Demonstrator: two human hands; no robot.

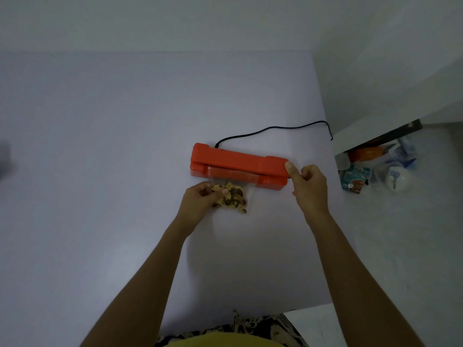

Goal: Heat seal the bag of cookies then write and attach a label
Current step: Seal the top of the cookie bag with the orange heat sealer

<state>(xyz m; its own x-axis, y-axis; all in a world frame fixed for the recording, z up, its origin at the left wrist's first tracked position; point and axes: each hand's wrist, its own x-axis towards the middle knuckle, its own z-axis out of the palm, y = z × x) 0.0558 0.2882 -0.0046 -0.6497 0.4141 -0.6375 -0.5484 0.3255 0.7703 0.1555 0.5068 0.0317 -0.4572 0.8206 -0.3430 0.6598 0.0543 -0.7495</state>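
Observation:
An orange heat sealer (238, 164) lies across the middle of the pale table (100, 171), its lid down. A clear bag of chocolate chip cookies (233, 197) lies in front of it, with the bag's open end tucked under the sealer's lid. My left hand (200, 201) grips the left side of the bag. My right hand (309, 186) is loosely curled at the sealer's right end, its thumb touching the corner of the lid. No label or pen is in view.
A black power cord (275, 128) runs from the sealer's back to the table's right edge. On the floor at the right lie packets and plastic items (375, 169). A white wall stands behind the table.

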